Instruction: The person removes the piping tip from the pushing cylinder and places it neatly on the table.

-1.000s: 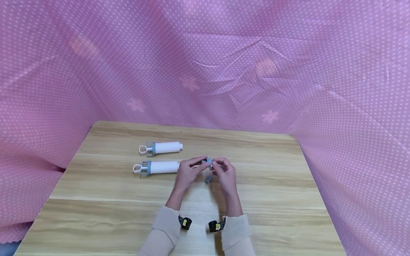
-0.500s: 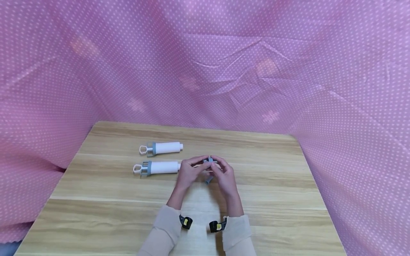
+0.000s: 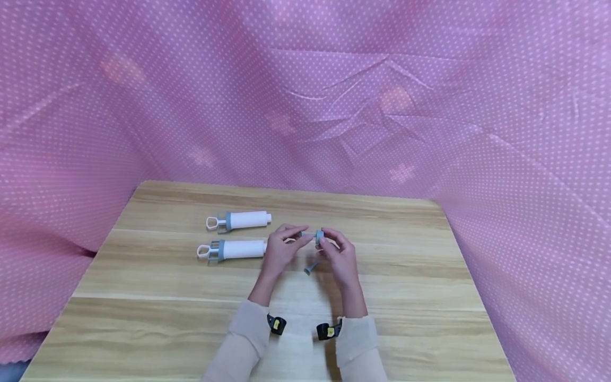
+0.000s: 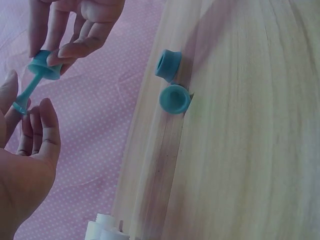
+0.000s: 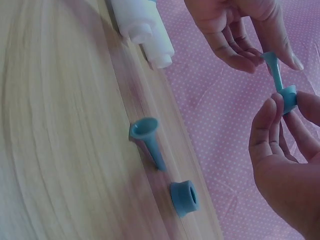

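My left hand (image 3: 280,249) pinches the flared end of a teal funnel-shaped piece with a thin stem (image 4: 31,87). Opposite it, my right hand (image 3: 341,255) holds a teal cap (image 5: 288,100) between thumb and fingers. The stem meets the cap, so the two pieces form one line between the hands; how deep the stem goes in cannot be seen. Below the hands, a second funnel-shaped piece (image 5: 151,140) lies on the table. Beside it is another teal cap (image 5: 184,198), which the right hand largely hides in the head view.
Two white syringe-like pumps with blue-grey collars and loop handles lie left of the hands, one farther back (image 3: 249,219) and one nearer (image 3: 243,249). The nearer one's tip reaches the left hand. Pink dotted cloth (image 3: 305,132) surrounds the wooden table (image 3: 410,297).
The hands have drawn slightly apart, the right one shifting right. Bunched between both hands before, the teal pieces now stretch in a line, with the cap at the right fingers. The pumps have stayed put.
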{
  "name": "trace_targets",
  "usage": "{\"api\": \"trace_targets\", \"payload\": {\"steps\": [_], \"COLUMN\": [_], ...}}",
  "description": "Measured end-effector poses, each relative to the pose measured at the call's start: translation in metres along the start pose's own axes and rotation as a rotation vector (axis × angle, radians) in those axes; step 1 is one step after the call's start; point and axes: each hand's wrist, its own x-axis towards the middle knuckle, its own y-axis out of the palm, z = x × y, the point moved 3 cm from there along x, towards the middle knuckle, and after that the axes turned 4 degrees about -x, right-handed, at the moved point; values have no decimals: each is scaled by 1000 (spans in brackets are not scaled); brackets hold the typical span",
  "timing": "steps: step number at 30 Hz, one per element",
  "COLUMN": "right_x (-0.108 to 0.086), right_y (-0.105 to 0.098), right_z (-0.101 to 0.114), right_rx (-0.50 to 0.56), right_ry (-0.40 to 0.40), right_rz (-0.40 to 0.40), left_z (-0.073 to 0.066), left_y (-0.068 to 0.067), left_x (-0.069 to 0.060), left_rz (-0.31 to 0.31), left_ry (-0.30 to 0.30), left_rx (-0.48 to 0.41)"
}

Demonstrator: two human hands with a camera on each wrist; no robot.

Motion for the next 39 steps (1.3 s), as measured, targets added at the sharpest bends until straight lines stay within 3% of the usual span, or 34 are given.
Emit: {"api": "trace_targets", "payload": {"steps": [10,17,19,22,29,33,39], "right_x": [7,13,14,15,19,16,32], "right_y": [-12,-21,-23,-24,-21,-16,-24], "right_z": [6,9,9,14,17,30,4], "right_rx": [-88,-215,-238,-270,-347,-405,-443], "right_ry": [-33,-29,-27,-33,-134,-134,-104], "right_rz": [-42,-49,-43,-25,-22,13,-13], "left_z": [-1,-31,-32,-27,14,17,23], "left_y": [3,4,4,5,6,7,6], "left_x": [8,2,1,2,17,21,23], "left_rz": [-79,-105,-122,-142,-170,-180,-211], "left_ry": [-55,-59,-65,-73,-48,-60,-93], "left_rx": [16,-14,-32,-48,-11,23,57]}}
